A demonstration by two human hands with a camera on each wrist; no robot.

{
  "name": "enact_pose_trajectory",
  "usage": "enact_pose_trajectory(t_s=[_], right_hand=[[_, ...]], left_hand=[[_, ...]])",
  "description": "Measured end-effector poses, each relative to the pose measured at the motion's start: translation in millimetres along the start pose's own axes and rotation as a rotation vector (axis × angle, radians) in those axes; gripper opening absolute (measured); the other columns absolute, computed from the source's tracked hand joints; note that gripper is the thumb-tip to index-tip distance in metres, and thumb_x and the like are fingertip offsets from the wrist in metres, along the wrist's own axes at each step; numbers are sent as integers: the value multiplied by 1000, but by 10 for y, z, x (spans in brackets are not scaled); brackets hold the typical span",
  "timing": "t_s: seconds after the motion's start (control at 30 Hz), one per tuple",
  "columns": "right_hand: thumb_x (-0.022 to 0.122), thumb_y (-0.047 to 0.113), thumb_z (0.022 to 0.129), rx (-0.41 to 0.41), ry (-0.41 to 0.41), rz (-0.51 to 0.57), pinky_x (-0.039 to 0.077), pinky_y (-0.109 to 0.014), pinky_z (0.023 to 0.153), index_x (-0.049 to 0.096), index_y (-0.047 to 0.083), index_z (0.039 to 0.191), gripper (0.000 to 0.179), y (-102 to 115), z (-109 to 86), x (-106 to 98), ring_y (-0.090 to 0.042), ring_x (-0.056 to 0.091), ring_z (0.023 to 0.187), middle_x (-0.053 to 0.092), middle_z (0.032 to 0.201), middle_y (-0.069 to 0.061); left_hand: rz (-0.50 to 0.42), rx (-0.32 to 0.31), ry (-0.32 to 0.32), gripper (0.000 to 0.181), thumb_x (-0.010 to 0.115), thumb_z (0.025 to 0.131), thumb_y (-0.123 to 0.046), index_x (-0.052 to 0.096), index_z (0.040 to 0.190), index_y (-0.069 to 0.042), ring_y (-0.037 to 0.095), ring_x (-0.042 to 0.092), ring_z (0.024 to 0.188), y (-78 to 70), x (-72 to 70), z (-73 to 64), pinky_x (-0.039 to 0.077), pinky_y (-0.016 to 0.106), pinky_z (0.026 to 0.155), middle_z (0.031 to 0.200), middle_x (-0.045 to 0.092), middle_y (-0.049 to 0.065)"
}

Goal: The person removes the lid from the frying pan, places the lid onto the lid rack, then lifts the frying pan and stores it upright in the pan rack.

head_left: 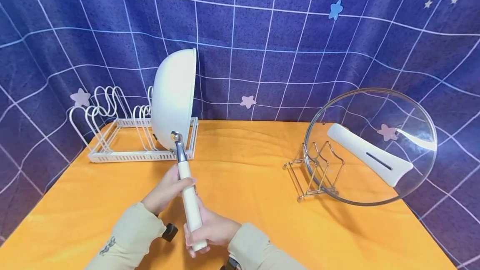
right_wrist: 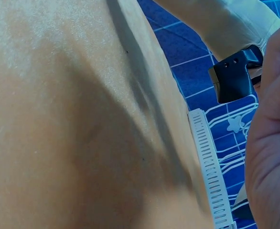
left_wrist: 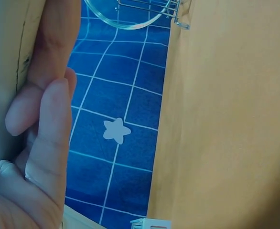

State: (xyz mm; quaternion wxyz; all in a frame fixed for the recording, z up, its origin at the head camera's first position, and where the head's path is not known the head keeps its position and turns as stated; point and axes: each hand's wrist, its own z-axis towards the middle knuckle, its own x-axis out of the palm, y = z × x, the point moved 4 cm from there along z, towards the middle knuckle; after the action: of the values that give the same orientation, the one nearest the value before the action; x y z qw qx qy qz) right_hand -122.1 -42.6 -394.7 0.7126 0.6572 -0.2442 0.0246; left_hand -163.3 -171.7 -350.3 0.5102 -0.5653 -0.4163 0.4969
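A white wok [head_left: 173, 95] stands on its side at the right end of the white wire rack [head_left: 131, 156], its open face turned right. Its long white handle [head_left: 190, 203] points toward me. My left hand [head_left: 168, 191] grips the handle near the metal joint, thumb across the top. Lower down, my right hand [head_left: 211, 226] holds the handle's end. In the left wrist view, curled fingers [left_wrist: 51, 119] lie against the pale handle. The right wrist view catches only part of my right hand [right_wrist: 274, 129] at its edge.
On the right, a glass lid [head_left: 371, 191] with a white handle bar [head_left: 367, 153] leans upright in a small metal wire stand [head_left: 315, 178]. An orange cloth [head_left: 243, 157] covers the table. Behind it hangs a blue grid-patterned curtain [head_left: 262, 53].
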Motion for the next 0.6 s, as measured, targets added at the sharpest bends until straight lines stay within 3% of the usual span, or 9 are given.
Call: enact_pose_trajectory(t_s=[0.27,0.6], right_hand=[[49,-13,75,-2,-13,-19,33,-19,37,-1,38,145,100,-32,-9,-16,-12,57,52,54,67,-6],[49,-14,74,8,-20,-31,34,-19,38,0,36,144,99,-65,-15,-18,-13,56,51,55,66,-5]], left_hand=[[11,-27,8,60,54,89,-5,21,136,9,19,60,75,54,7,-8,51,31,69,89,56,15],[-3,-15,12,34,54,88,-4,33,113,6,18,60,74,67,25,-23,51,31,68,85,56,10]])
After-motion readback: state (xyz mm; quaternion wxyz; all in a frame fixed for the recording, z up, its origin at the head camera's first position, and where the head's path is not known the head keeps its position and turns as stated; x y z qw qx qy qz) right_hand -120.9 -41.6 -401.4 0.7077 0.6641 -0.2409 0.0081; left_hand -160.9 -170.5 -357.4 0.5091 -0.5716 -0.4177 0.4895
